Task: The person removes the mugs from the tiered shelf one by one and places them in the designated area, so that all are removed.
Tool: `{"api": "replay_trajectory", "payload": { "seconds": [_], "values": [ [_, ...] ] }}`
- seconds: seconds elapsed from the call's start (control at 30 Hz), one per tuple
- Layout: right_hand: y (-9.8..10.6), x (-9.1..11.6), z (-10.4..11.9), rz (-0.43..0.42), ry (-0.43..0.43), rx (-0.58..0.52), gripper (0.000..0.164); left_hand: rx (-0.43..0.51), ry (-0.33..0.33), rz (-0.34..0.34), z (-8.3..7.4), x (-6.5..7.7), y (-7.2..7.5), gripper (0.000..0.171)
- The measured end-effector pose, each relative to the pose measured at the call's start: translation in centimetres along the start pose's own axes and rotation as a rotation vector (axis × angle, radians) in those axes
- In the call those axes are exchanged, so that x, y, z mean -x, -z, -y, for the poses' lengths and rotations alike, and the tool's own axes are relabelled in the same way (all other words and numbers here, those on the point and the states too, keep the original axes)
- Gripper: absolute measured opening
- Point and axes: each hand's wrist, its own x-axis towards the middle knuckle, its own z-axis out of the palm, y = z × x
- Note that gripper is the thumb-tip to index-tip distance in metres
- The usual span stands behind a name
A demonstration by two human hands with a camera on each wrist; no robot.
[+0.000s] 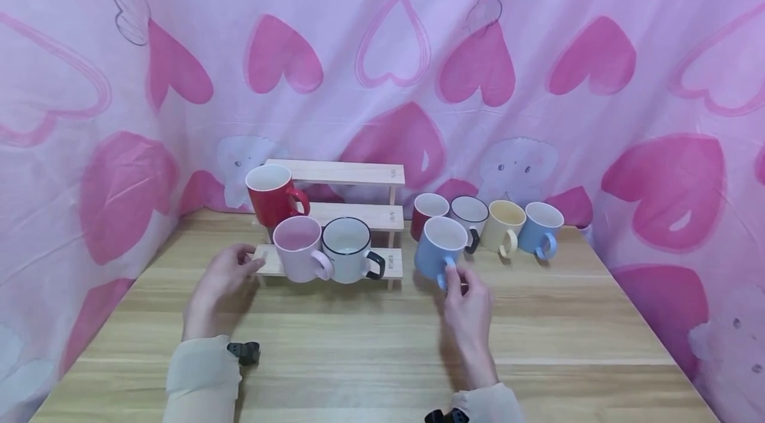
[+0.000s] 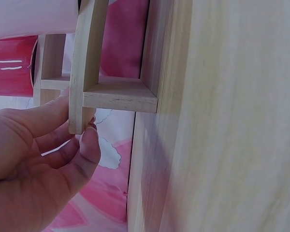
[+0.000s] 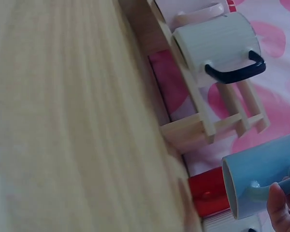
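My right hand (image 1: 469,303) pinches the handle of a blue mug (image 1: 441,247), held upright above the table just right of the wooden tiered rack (image 1: 358,173). In the right wrist view the same blue mug (image 3: 261,169) shows with fingertips on its handle. My left hand (image 1: 224,277) grips the left end of the rack's lowest shelf (image 2: 79,72), thumb and fingers on either side of the board. On that shelf stand a pink mug (image 1: 299,253) and a white mug with black rim and handle (image 1: 346,253). A red mug (image 1: 271,200) sits on the middle shelf at left.
Right of the rack, a row of mugs stands on the table: red (image 1: 423,227), white with black handle (image 1: 469,210), cream (image 1: 503,227) and blue (image 1: 534,227). Behind the table (image 1: 568,330) hangs a pink heart-patterned cloth (image 1: 394,124). The rack's top shelf bears no mug.
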Motion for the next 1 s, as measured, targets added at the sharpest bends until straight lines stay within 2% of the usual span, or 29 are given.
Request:
{"api": "replay_trajectory", "payload": {
  "seconds": [0.17, 0.43, 0.63, 0.87, 1.0],
  "values": [
    [-0.4, 0.4, -1.2, -0.017, -0.012, 0.025, 0.032, 0.005, 0.003, 0.005, 0.0, 0.0, -0.1, 0.048],
    [-1.1, 0.5, -2.1, -0.047, -0.012, 0.043, 0.027, 0.0, 0.032, 0.01, 0.0, 0.1, 0.1, 0.05],
    [-1.2, 0.5, -2.4, -0.027, -0.057, 0.051, 0.026, 0.0, 0.049, 0.025, -0.1, 0.1, 0.2, 0.051],
    [-1.4, 0.3, -2.6, -0.015, -0.053, 0.06, 0.025, 0.016, 0.064, 0.03, 0.0, 0.0, 0.2, 0.052],
    [-1.2, 0.0, -2.6, 0.047, -0.067, 0.074, 0.025, 0.022, 0.068, 0.032, -0.1, -0.1, 0.1, 0.052]
  ]
}}
